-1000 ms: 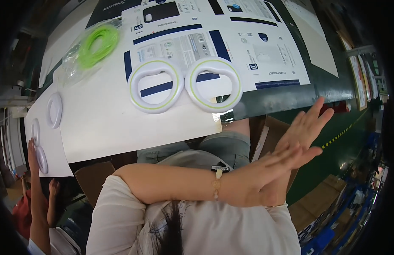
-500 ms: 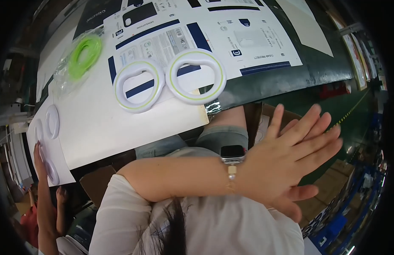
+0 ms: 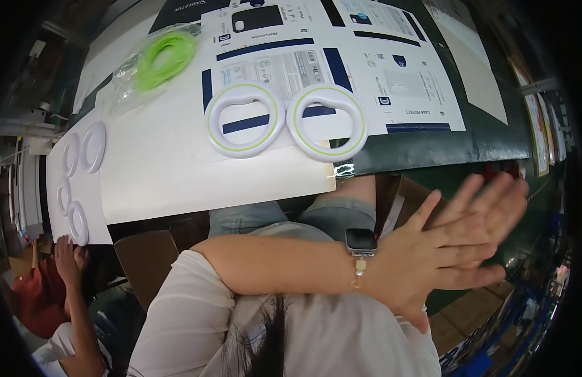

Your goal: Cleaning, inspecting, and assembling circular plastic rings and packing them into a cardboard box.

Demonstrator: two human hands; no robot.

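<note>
My left hand [image 3: 423, 257] is stretched out to the right, its fingers straight and apart, holding nothing. A smartwatch [image 3: 361, 241] and a beaded bracelet [image 3: 361, 266] circle its wrist. Behind it, partly covered, my right hand [image 3: 506, 200] shows only some slightly blurred, extended fingers; the two hands overlap and seem to touch. Both are off the table's right front edge. On the table lie two white rings with a lime-green line, a left ring [image 3: 214, 125] and a right ring [image 3: 361, 122], side by side with their rims touching or nearly so.
Printed white-and-navy sheets [image 3: 417, 94] lie under and behind the rings. A bright green coil [image 3: 154, 66] sits in a clear plastic bag [image 3: 122, 88]. Several white rings [image 3: 101, 147] stand at the far left, near a co-worker's hand [image 3: 66, 254]. A cardboard box [image 3: 143, 261] is below the table edge.
The view has shifted, so the table's things appear further right. More of my right hand's fingers show past my left hand. The co-worker's hand has drawn back from the rings at the left.
</note>
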